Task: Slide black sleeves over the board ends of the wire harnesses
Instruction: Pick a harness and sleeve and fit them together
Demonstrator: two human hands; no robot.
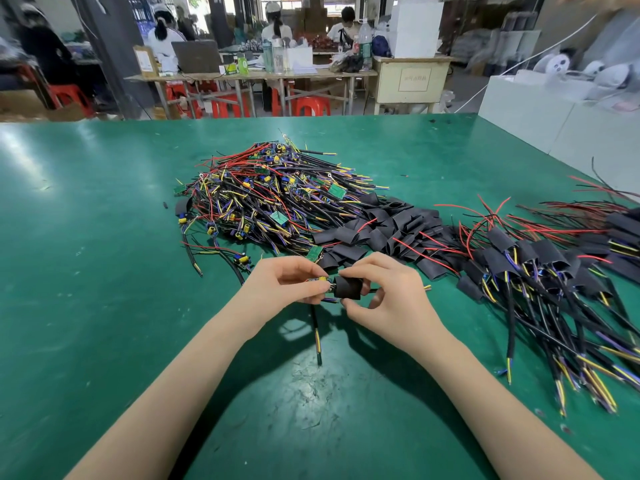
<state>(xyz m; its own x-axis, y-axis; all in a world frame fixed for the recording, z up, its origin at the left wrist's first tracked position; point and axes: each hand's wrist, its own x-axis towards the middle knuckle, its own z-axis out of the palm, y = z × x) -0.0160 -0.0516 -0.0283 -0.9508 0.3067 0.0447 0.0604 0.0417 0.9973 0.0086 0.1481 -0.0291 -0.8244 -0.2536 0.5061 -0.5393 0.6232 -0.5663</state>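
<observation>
My left hand pinches the small circuit board at the end of a wire harness, just above the green table. My right hand grips a black sleeve whose open mouth sits right at the board's end. The harness's black cable hangs down from my hands onto the table. Whether the sleeve covers part of the board is hidden by my fingers.
A heap of bare harnesses with boards lies behind my hands. Loose black sleeves are piled to its right. Sleeved harnesses spread over the right side. People work at benches in the background.
</observation>
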